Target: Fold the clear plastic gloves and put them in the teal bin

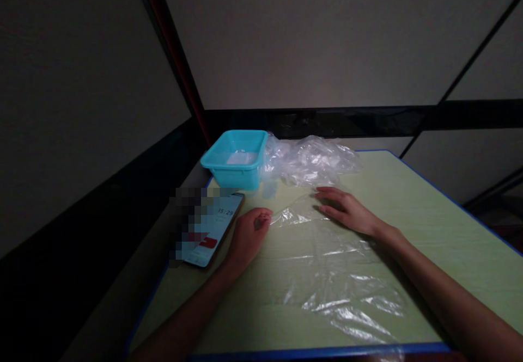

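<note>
A clear plastic bag lies spread over the table, reaching down to the front edge. My left hand is closed with its fingers curled, pinching the bag's far left corner and lifting it slightly. At the bag's far right side, my right hand rests with its fingers apart, palm down, touching or just above the film. The film under the right fingertips is too transparent to tell whether they press on it.
A turquoise plastic basket with something pale inside stands at the back left. Beside it is a heap of crumpled clear plastic bags. A lit phone lies left of my left hand. The pale green table has a blue edge; walls stand behind and left.
</note>
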The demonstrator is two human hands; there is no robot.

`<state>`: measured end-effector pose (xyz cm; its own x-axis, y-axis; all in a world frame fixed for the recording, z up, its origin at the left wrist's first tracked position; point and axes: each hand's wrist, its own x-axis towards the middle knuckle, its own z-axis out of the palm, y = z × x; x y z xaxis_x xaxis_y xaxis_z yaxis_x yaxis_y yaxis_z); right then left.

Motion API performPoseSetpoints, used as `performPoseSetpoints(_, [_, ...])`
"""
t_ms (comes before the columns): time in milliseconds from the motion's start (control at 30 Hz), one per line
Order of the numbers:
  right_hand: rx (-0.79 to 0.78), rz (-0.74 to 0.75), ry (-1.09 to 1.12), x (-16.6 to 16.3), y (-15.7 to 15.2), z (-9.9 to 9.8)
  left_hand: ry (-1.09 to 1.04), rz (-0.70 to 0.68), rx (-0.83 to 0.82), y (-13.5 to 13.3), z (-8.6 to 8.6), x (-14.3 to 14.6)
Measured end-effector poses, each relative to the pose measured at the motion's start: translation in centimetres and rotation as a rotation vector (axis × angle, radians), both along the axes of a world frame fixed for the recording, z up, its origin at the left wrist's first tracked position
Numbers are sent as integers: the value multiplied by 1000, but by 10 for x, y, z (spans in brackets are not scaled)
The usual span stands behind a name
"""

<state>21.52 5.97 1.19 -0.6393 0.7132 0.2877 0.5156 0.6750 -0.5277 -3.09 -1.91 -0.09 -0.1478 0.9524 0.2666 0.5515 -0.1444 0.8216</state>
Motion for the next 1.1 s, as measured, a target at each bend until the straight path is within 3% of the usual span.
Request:
performPoseSetpoints(200, [-35,4,5,-2,-5,1,-9,-43,8,-1,5,-1])
performPoseSetpoints(500, [-347,44,330,-4,-11,6,-35,-217,10,-13,17,5])
performPoseSetpoints(633, [-316,22,308,-3,-13,8,-3,-313,57,-17,22,6])
performPoseSetpoints(933, [-250,12,225,-4,-15,7,538,-544,152,-26,21,11])
performPoseSetpoints(1100, [-204,2,247,-3,-15,7,653,-687,192,-31,25,12])
